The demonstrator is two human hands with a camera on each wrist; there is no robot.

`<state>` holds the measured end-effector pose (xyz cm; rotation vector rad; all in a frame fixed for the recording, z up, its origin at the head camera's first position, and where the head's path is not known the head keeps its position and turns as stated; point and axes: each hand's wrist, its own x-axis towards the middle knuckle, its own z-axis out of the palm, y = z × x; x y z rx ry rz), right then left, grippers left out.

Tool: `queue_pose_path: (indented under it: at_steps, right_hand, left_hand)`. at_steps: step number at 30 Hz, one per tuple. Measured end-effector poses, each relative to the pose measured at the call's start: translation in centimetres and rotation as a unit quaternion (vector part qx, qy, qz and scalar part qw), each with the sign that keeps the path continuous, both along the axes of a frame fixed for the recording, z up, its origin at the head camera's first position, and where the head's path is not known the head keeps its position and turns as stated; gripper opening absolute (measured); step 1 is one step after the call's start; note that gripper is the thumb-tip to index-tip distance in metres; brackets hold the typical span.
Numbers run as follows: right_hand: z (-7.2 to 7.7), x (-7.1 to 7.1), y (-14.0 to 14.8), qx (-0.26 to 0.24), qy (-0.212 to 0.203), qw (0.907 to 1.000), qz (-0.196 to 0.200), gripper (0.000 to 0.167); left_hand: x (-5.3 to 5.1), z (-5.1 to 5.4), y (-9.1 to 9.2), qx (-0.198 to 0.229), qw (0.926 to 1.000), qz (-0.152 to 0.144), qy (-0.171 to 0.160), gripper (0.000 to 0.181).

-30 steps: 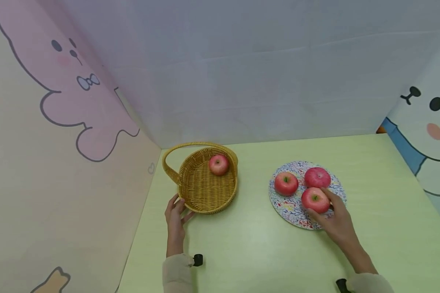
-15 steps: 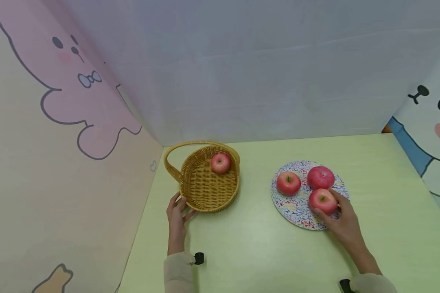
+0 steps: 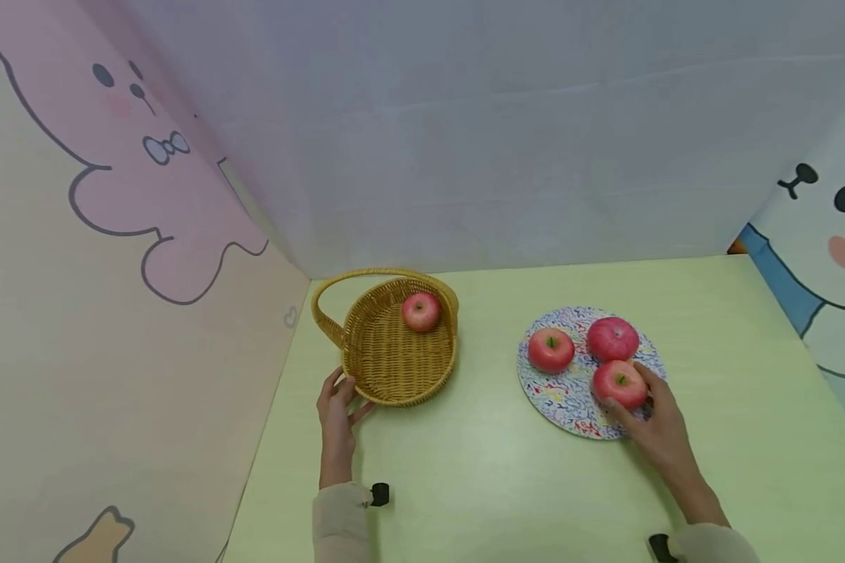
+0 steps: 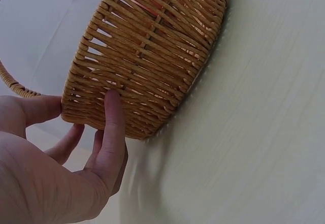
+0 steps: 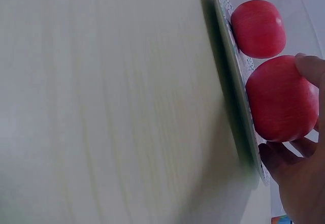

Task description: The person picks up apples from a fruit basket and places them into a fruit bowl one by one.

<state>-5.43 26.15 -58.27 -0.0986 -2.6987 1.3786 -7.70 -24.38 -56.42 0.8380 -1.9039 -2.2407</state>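
Note:
The left hand (image 3: pixel 338 422) touches the near left side of the wicker basket (image 3: pixel 399 367); in the left wrist view its fingers (image 4: pixel 112 117) lie against the woven wall (image 4: pixel 142 56). One apple (image 3: pixel 420 312) is inside the basket, near its back right wall. On the patterned round plate (image 3: pixel 563 407) the right hand (image 3: pixel 661 430) holds an apple (image 3: pixel 617 384) between thumb and fingers. Seen from the right wrist, that apple (image 5: pixel 282 99) rests against the plate. Two more apples, one at the left (image 3: pixel 551 350) and one behind (image 3: pixel 613 338), are on the plate.
A pale green table (image 3: pixel 478 469) carries the basket at the left and the plate at the right. Behind it hangs a plain light cloth wall (image 3: pixel 506 156). Side walls with cartoon figures stand at left (image 3: pixel 35 352) and right (image 3: pixel 844 313).
Over the last second the right hand and its apple have shifted slightly to the right on the plate. The left hand has stayed at the basket. The head view has moved slightly.

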Motion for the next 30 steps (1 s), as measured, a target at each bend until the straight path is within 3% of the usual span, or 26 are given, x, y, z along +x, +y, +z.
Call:
queue_pose_path:
  at_steps: [9,30]
  right_hand:
    - [0.17,0.18,-0.07,0.003,0.002,1.0,-0.002,0.085]
    - [0.59,0.1,0.13,0.017,0.069,0.9975,-0.009,0.077]
  left_hand:
    - [0.02,0.01,0.07,-0.002,1.0,0.0,-0.001,0.049]
    - [0.08,-0.21,0.07,-0.002,1.0,0.007,0.0,0.048]
